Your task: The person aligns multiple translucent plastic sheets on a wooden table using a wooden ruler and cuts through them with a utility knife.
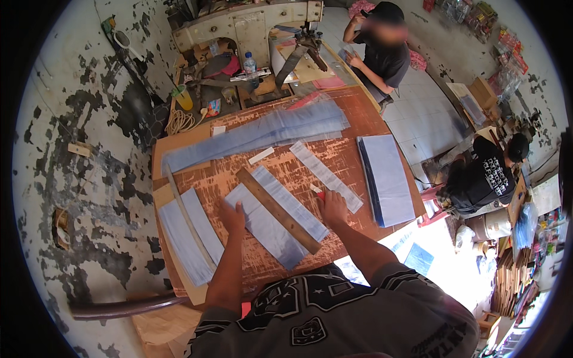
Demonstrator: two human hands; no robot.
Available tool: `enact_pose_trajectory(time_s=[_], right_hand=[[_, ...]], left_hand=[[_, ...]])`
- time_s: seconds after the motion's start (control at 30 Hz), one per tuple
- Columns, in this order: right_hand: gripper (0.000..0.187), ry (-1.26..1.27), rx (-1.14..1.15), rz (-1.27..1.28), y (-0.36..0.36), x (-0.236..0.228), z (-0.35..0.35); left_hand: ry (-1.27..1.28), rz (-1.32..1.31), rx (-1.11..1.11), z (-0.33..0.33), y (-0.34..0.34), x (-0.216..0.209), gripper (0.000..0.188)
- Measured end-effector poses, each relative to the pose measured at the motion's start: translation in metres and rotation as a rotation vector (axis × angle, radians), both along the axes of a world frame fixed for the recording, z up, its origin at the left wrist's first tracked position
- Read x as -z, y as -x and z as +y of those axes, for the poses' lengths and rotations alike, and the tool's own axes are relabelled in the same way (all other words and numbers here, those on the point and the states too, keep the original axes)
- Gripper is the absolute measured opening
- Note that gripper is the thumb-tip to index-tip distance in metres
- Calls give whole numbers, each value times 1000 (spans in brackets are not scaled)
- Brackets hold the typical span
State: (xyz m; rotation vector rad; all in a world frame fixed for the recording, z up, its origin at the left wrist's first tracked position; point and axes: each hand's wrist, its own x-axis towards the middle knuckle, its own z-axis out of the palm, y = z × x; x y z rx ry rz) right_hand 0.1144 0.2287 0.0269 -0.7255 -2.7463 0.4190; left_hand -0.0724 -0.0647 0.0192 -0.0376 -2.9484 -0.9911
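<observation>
My left hand [233, 219] rests at the left edge of a pale blue-grey sheet [256, 218], its thumb apart from the fingers. A brown wooden straightedge [277, 210] lies diagonally across this sheet, with a strip of the same material [292, 203] showing along its right side. To the right of that strip, my right hand [334, 209] is closed around a small red and white tool [320, 194], mostly hidden by the fingers. Beside it lies a narrow pale strip [327, 174]. A short white bar [261, 156] sits beyond the straightedge.
Long blue-grey sheets [256, 131] lie across the table's far side. A folded stack [388, 182] is at the right, and more sheets [185, 238] under a long curved strip [188, 215] at the left. A large sewing machine [245, 30] stands behind. Two people are at the right.
</observation>
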Motion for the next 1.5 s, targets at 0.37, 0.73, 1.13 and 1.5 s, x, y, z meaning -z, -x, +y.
enact_pose_trajectory(time_s=[0.37,0.73,1.13,1.5], right_hand=[[33,-53,-14,17,2,3,0],[33,-22,-14,-37,5,0,-1],[35,-38,-22,-17,5,4,-1],[33,-81,-17,-67,8,12,-1]], left_hand=[[7,261,-32,-8,-8,30,65],[-182,277,-58,-11,-9,30,53],[-217,425,-111,-9,-9,38,30],[-172,481,-92,-13,-5,47,29]])
